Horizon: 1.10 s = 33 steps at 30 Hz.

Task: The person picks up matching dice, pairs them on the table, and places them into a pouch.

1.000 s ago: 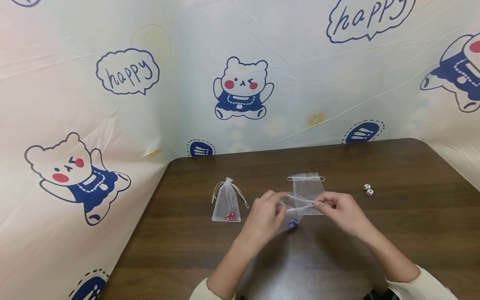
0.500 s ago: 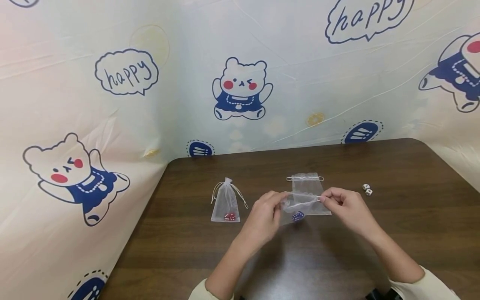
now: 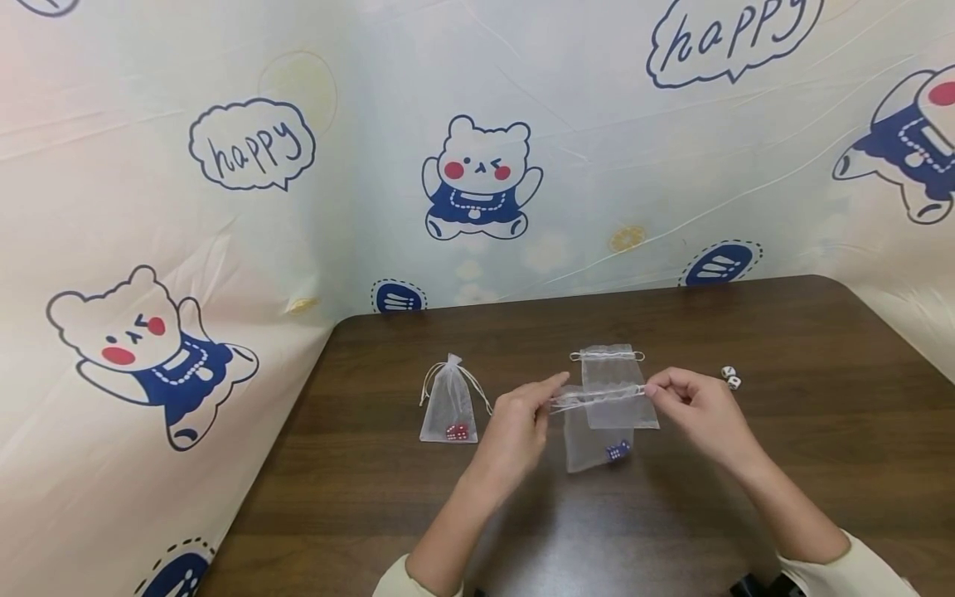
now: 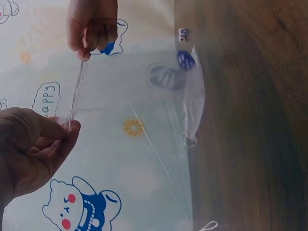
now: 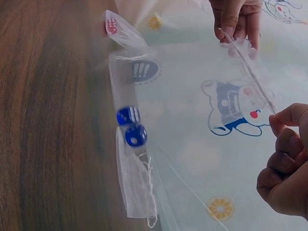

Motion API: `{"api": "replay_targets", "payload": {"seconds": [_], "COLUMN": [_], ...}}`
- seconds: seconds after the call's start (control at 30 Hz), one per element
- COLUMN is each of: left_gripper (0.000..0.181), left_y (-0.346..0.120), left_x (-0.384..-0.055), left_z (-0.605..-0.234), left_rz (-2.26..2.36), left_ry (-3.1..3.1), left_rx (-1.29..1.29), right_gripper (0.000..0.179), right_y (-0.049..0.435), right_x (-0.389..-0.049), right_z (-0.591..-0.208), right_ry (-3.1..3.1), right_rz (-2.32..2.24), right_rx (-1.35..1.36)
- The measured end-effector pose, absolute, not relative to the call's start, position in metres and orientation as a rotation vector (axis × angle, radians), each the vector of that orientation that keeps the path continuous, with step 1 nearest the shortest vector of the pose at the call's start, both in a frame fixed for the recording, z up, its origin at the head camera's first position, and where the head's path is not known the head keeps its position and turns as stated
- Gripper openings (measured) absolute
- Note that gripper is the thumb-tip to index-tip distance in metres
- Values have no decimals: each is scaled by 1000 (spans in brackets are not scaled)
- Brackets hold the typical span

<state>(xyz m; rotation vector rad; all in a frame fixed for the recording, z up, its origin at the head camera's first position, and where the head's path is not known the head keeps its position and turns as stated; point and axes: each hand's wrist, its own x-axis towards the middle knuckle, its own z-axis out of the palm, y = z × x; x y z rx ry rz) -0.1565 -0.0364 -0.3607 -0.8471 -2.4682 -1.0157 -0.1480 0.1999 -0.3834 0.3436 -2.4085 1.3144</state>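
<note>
A sheer white drawstring bag [image 3: 582, 448] hangs between my two hands with blue dice [image 3: 618, 450] in its lower corner. My left hand [image 3: 516, 431] pinches one end of its gathered mouth between thumb and fingers. At the opposite end, my right hand [image 3: 695, 413] pinches the drawstring edge with thumb and forefinger. The mouth is drawn out into a nearly straight line, as the right wrist view shows with the blue dice [image 5: 132, 126] low in the mesh. Behind it, a second sheer bag [image 3: 608, 366] lies flat on the table, partly overlapped by the held one.
To the left on the dark wooden table [image 3: 358, 497] lies a drawn-up sheer bag [image 3: 450, 398] holding red dice [image 3: 458, 432]. Two white dice [image 3: 731, 377] sit beyond my right hand. A printed cloth [image 3: 351, 166] with bears hangs behind the table.
My right hand has moved rightward and slightly up, stretching the bag's mouth from a loose loop to a straight line. The bag now hangs down with the blue dice shifted right.
</note>
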Motion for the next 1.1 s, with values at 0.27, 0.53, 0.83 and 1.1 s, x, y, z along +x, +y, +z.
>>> {"api": "replay_targets", "payload": {"seconds": [0.27, 0.53, 0.83, 1.1], "left_gripper": [44, 36, 36, 36], "left_y": [-36, -39, -42, -51], "left_x": [-158, -161, -162, -164], "left_z": [-361, -361, -357, -356], "left_rz": [-1022, -1085, -1179, -1193], "left_ry": [-2471, -2447, -2422, -2390], "left_rx": [-843, -826, -753, -684], "right_gripper": [5, 4, 7, 11], "right_y": [203, 209, 218, 224], "right_x": [-148, -147, -146, -145], "right_z": [-383, -380, -378, -374], "right_ry": [-2414, -2354, -2322, -2324], "right_rz": [1309, 1290, 1305, 1281], "right_rx": [294, 241, 174, 125]}}
